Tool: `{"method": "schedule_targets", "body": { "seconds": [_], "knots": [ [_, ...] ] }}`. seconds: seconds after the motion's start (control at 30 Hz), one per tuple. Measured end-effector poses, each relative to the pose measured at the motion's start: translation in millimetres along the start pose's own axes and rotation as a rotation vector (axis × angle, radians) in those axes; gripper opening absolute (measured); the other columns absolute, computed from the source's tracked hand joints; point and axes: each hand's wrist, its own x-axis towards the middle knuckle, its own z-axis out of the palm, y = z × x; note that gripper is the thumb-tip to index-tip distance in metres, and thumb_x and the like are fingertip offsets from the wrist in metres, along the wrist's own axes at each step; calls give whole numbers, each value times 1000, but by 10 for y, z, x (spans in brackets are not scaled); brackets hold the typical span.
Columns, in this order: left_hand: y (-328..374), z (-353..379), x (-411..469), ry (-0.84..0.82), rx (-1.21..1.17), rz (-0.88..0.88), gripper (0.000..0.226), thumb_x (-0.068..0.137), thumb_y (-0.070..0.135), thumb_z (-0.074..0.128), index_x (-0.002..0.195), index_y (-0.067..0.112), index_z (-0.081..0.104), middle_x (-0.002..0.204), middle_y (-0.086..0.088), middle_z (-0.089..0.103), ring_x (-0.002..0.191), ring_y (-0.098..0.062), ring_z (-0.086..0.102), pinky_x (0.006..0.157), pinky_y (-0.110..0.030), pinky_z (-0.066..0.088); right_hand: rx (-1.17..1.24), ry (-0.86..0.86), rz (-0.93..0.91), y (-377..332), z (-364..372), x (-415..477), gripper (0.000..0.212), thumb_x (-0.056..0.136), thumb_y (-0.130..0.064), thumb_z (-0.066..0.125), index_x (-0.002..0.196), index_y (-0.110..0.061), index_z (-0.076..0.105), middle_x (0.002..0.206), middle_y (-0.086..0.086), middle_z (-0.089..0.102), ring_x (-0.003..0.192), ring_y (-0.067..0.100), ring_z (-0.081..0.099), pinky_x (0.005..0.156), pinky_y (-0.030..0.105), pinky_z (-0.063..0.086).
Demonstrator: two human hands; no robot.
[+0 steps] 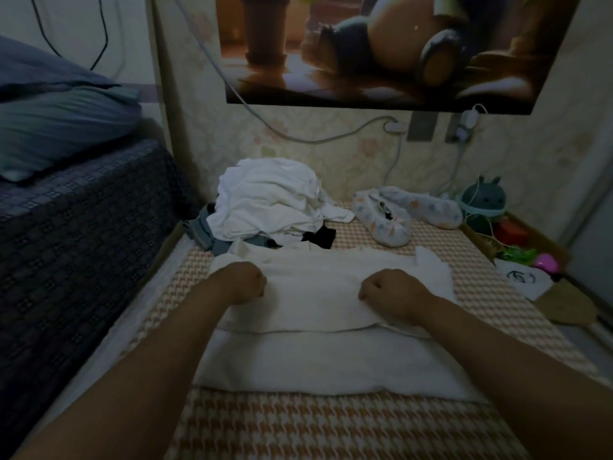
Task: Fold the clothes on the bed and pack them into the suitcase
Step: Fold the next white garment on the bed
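Observation:
A white garment [311,293] lies flat across the checked orange-and-white bed sheet [298,426], with one layer folded over another. My left hand [243,280] sits on its left part with fingers curled into the cloth. My right hand [388,290] sits on its right part, fingers curled the same way. Both seem to grip the folded upper layer. Behind them a heap of unfolded clothes [272,200], mostly white with blue denim and something black underneath, is piled near the wall. No suitcase is in view.
A dark patterned mattress [76,227] with blue pillows [59,127] rises at the left. A printed fabric piece [398,214], a round teal toy [484,200], cables and small items lie at the back right. A poster [381,51] hangs on the wall.

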Motion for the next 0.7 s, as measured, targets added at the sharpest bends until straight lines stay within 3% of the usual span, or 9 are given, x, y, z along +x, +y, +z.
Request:
{"method": "schedule_targets", "body": {
  "seconds": [0.1,0.17,0.2,0.27,0.33,0.4,0.5,0.6,0.7],
  "knots": [
    [28,201,170,202,-7,19,33,101,24,36,131,26,50,135,-7,45,120,-28,43,97,-41,41,-145,39,88,210,143,91,42,102,-28,37,142,-20,45,144,7,44,130,26,39,108,38,34],
    [74,346,231,127,-12,6,43,103,32,29,145,32,32,152,-5,26,137,-31,26,109,-50,30,-267,-54,182,324,258,131,54,103,-37,32,153,-21,19,152,9,31,136,30,31,111,44,26],
    [93,398,229,91,-26,-23,47,103,38,25,150,35,22,159,-2,14,144,-30,14,114,-53,20,-343,-59,206,354,300,150,57,102,-42,31,153,-21,16,151,10,31,135,31,32,110,45,25],
    [122,478,286,47,-46,-84,53,102,49,19,152,40,6,162,3,-3,148,-26,-2,117,-56,4,-452,12,214,403,330,210,55,101,-47,31,149,-21,27,143,9,43,128,30,40,107,45,26],
    [171,466,352,24,-20,-116,57,99,56,17,152,41,1,162,3,-10,148,-27,-8,116,-59,-2,-401,104,189,473,322,273,43,102,-43,32,139,-25,42,129,2,58,117,26,52,103,42,26],
    [300,410,387,51,1,-116,60,97,59,18,152,40,3,162,0,-10,148,-30,-7,115,-60,-1,-365,217,190,572,273,318,32,102,-34,34,130,-28,50,113,-2,66,103,22,58,96,39,26],
    [602,391,450,238,60,13,59,97,57,24,151,34,15,162,-3,0,148,-28,3,117,-53,9,-631,427,167,730,238,340,31,84,-21,59,115,-20,63,95,5,66,90,28,58,94,46,27],
    [972,501,481,247,22,231,63,97,59,28,153,34,13,163,0,-2,149,-22,1,119,-47,9,-615,500,22,760,221,299,56,56,-21,75,110,-11,67,108,24,60,101,40,54,99,59,29],
    [1302,646,474,145,53,315,69,94,66,26,153,40,2,162,4,-9,149,-20,-7,119,-50,1,-391,502,-218,718,247,215,42,75,-28,63,115,-16,66,120,20,59,110,37,51,97,48,36]
  ]
}}
